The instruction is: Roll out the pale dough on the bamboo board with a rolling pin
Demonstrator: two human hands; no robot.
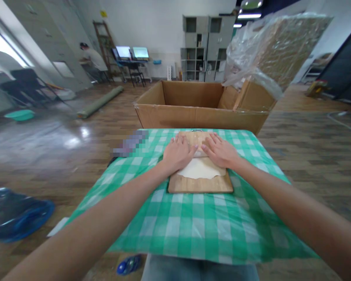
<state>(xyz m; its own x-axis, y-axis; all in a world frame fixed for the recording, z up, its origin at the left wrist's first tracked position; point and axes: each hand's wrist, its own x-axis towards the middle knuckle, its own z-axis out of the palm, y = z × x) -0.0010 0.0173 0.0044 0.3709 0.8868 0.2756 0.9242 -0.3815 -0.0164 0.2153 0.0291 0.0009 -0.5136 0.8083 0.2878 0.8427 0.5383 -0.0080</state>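
A wooden cutting board (pixel 200 184) lies on a table with a green-and-white checked cloth (pixel 178 222). A flat sheet of pale dough (pixel 200 168) rests on the board. My left hand (pixel 178 151) and my right hand (pixel 220 150) lie palm down side by side on the dough's far part, fingers stretched out and nearly meeting in the middle. Whatever sits under my palms is hidden; a pale strip shows between my fingertips.
A large open cardboard box (pixel 199 113) stands just beyond the table, with a plastic-wrapped bundle (pixel 269 50) leaning out of its right side. A rolled mat (pixel 101 101) lies on the wooden floor at left. A person (pixel 90 58) sits at a far desk with monitors.
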